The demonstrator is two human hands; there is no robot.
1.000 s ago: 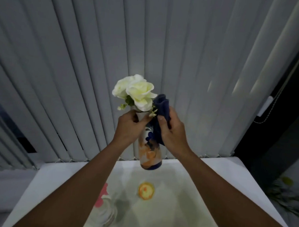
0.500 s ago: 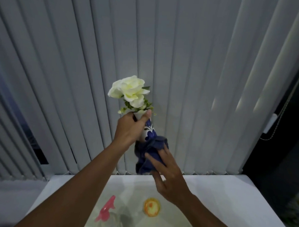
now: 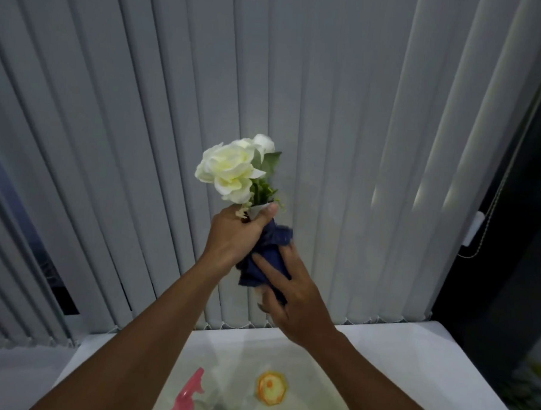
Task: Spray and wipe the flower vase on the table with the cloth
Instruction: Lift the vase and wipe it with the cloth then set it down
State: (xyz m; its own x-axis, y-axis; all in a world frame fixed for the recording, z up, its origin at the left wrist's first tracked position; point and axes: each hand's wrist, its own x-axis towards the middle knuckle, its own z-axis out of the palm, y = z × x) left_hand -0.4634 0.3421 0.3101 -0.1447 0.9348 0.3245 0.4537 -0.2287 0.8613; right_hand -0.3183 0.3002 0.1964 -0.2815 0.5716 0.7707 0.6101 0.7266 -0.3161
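Spray bottle: pink trigger head only, body cut off by the bottom edge; stands on the white table. Beside it a small round orange-yellow object, blurred, identity unclear. No legible writing or labels anywhere.

Right hand: fingers spread, pressing the dark blue cloth against the flower vase. Vase body hidden under cloth and hands; only its pale rim shows. Vase held in the air above the table, tilted slightly.

Left hand: fingers closed around the vase neck. White artificial roses stand out of the rim.

Behind: grey vertical blinds; cord at right.
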